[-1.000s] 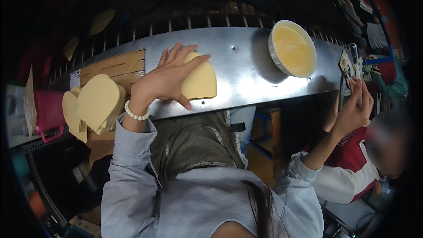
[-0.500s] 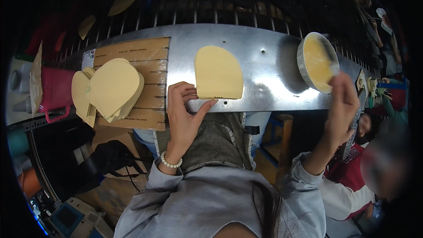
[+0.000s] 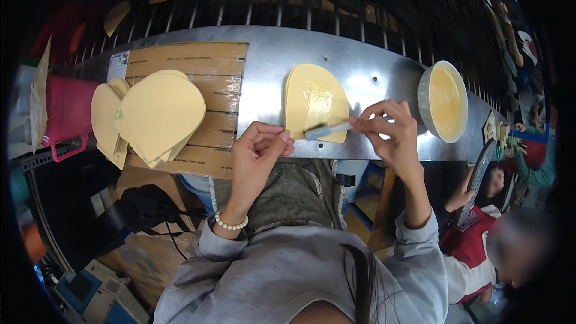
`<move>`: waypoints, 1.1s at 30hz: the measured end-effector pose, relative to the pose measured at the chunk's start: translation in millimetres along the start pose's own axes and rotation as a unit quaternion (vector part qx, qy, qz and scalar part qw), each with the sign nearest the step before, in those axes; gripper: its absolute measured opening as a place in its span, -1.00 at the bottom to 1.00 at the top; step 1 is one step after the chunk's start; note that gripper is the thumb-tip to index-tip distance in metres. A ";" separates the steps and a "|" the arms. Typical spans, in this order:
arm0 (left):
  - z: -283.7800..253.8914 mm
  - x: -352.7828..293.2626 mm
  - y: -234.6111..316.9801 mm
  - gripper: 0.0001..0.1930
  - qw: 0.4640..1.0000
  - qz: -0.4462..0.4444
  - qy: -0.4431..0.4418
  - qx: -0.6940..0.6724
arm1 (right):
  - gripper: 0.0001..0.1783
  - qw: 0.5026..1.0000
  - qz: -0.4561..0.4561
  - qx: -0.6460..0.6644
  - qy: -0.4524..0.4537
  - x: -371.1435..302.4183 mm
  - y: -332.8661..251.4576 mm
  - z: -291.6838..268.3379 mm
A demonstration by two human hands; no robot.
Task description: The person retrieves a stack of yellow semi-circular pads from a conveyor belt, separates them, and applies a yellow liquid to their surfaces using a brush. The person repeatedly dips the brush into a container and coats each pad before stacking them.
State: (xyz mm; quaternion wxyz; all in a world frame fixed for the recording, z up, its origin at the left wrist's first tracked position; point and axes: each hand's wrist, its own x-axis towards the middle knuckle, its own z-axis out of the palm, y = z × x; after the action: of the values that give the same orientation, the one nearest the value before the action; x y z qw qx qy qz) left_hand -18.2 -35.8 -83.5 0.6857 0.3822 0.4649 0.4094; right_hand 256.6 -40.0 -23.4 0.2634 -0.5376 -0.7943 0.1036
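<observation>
A stack of pale yellow rounded sheets (image 3: 300,99) lies on the metal table in front of me, its top sheet wet and shiny down the middle. My left hand (image 3: 261,150) is closed, thumb and forefinger pinching the stack's near left corner. In my right hand (image 3: 390,132), the fingertips grip the pale handle of a small flat brush (image 3: 324,131). Its grey bristle end rests on the top sheet near the close edge. To the right stands a white bowl (image 3: 424,105) with a yellow, paste-like liquid inside.
At the left, more yellow sheets (image 3: 162,114) are piled on a cardboard sheet (image 3: 222,96). A pink jug-like container (image 3: 69,111) stands beyond them. Metal bars (image 3: 264,15) run behind the table (image 3: 270,54). Another person in a red and white top (image 3: 474,228) is close on my right.
My right hand has moved left from the bowl to the stack with the brush. A wet streak now shows on the top sheet. My left hand has closed at the corner.
</observation>
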 end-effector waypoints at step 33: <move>2.1 1.7 4.4 -0.90 1.000 -0.007 0.007 0.006 | -0.85 0.985 0.070 -0.044 0.154 27.7 51.4 15.2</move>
State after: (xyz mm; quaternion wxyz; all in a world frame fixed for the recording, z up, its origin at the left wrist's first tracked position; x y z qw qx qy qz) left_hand -16.7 -32.9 -79.5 0.6828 0.3807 0.4748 0.4043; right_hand 281.9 7.6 -50.7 0.3512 -0.6124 -0.7083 0.0030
